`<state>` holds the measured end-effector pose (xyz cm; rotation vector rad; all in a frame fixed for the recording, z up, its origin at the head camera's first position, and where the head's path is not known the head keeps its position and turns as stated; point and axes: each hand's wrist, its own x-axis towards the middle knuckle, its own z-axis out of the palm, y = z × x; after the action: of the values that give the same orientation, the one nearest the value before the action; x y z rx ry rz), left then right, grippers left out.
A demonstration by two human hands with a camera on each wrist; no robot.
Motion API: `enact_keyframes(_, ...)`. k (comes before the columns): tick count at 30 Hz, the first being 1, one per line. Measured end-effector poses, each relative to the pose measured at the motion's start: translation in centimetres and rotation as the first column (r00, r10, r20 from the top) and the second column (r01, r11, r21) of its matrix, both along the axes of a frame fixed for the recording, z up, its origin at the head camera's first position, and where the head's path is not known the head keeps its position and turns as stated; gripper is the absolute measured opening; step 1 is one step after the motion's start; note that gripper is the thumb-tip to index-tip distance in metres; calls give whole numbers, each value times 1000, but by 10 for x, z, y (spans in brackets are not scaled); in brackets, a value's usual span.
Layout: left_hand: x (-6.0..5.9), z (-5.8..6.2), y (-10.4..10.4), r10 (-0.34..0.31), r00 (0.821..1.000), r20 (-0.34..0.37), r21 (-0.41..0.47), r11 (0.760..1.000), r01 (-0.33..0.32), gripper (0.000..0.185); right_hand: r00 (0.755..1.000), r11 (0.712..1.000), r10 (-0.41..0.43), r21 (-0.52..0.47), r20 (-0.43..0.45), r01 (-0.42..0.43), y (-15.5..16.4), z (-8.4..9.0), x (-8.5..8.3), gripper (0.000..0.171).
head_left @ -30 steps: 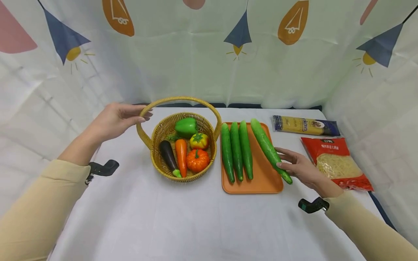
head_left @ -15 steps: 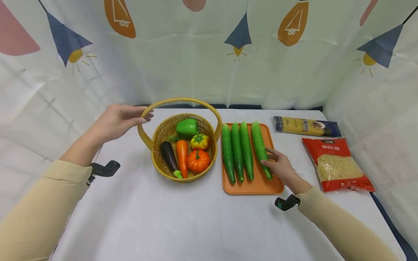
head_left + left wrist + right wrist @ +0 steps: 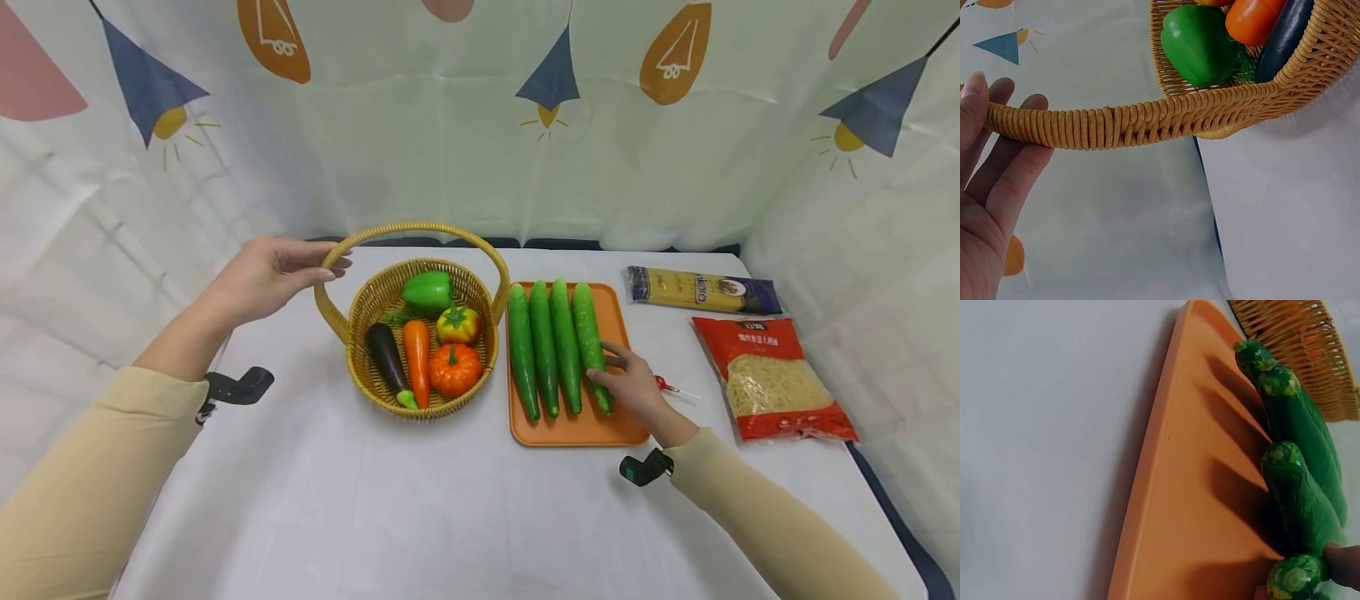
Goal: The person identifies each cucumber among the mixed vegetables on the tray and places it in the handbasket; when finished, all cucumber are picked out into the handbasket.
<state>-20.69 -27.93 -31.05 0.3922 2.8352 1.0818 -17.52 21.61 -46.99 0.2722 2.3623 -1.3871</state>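
Note:
My left hand [image 3: 281,279] grips the left side of the arched handle [image 3: 1110,128] of a wicker basket [image 3: 357,379]. Inside the basket lie a green bell pepper [image 3: 427,292], an eggplant [image 3: 386,358], a carrot [image 3: 417,358], an orange pumpkin [image 3: 454,369] and a small yellow-red pumpkin [image 3: 458,325]. To its right, an orange tray [image 3: 611,312] carries several cucumbers [image 3: 522,350] side by side. My right hand [image 3: 637,387] pinches the rightmost cucumber [image 3: 588,333] near its lower end, thumb on its left side. In the right wrist view that cucumber's tip [image 3: 1296,578] shows between thumb and finger.
A blue and yellow pasta packet [image 3: 701,290] lies at the back right, with a red bag of pasta [image 3: 772,379] in front of it. A small red item with a white stick [image 3: 662,383] lies beyond my right hand. A printed curtain [image 3: 480,167] hangs behind the table.
My right hand has moved left with the cucumber, from a slant over the tray's right edge to beside the other cucumbers. The red item has come into view. My left hand has stayed put.

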Motion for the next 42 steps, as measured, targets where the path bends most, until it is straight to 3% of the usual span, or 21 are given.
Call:
enact_keyframes(10,1,0,0,-2,1000,0,11,1000,2,41,999,998,38,54,-17,-37,1,0,-3,72)
enact_keyframes(31,-1,-4,-1,-5,1000,-11,8,1000,5,42,1000,1000,4,13,20,-5,4,7,-1,78)
enact_keyframes(37,-2,-4,-3,-4,1000,2,-1,1000,4,42,999,997,46,56,15,-47,8,17,-1,76)
enact_keyframes(42,-4,-5,-4,3,1000,15,-23,1000,-3,43,994,982,111,151,-7,-109,16,29,-3,76)
